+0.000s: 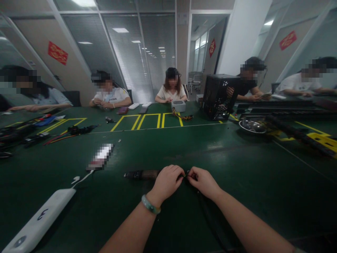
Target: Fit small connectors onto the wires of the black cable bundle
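Fingers [180, 173] of the left hand [168, 181] and right hand [204, 182] pinch what seems a thin wire [185, 174], forearms [131, 226] converging.

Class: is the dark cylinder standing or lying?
Lying: the dark cylinder stretches sideways across the green tabletop, partly behind the left hand.

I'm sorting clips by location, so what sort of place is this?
Probably an office room used as a shared workshop: a large green table marked in yellow, a black computer case, and a glass partition with blinds.
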A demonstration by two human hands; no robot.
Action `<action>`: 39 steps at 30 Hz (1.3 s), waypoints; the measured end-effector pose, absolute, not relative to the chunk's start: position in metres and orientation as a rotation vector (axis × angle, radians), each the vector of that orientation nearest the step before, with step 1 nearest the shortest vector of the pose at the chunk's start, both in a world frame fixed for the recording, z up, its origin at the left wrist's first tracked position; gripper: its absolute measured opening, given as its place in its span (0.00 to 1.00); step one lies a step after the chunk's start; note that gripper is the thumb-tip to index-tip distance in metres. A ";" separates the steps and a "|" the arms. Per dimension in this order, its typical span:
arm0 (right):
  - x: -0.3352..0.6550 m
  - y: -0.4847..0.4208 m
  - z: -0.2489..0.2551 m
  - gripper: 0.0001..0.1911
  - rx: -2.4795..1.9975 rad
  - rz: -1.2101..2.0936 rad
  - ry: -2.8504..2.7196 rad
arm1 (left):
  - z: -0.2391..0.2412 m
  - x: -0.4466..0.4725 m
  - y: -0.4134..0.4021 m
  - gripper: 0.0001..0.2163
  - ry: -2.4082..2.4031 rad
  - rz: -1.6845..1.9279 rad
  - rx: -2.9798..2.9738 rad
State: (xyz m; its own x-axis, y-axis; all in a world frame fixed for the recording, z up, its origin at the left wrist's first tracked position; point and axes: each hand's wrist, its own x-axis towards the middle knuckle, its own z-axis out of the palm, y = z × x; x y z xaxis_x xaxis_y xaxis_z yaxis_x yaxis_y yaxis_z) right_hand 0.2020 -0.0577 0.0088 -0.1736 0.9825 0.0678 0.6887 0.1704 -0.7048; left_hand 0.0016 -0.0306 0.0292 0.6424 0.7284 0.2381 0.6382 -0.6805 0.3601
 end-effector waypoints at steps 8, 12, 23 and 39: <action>0.200 -0.058 0.005 0.02 -1.587 0.714 -1.898 | 0.026 0.002 -0.029 0.06 1.098 0.569 2.620; 0.201 -0.057 0.002 0.02 -1.581 0.712 -1.910 | 0.028 0.002 -0.030 0.08 1.070 0.582 2.623; 0.195 -0.056 0.010 0.03 -1.554 0.592 -1.988 | 0.027 0.008 -0.032 0.07 1.056 0.611 2.683; 0.198 -0.060 0.013 0.05 -1.549 0.634 -1.997 | 0.028 0.007 -0.036 0.06 1.114 0.537 2.694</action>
State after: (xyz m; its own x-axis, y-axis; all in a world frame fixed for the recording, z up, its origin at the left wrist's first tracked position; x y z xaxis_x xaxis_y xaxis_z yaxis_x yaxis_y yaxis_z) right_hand 0.1981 -0.0599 0.0125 -0.2025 0.9716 0.1223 0.7234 0.2326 -0.6500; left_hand 0.0075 -0.0358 0.0283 0.6544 0.7098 0.2605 0.6460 -0.7040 0.2952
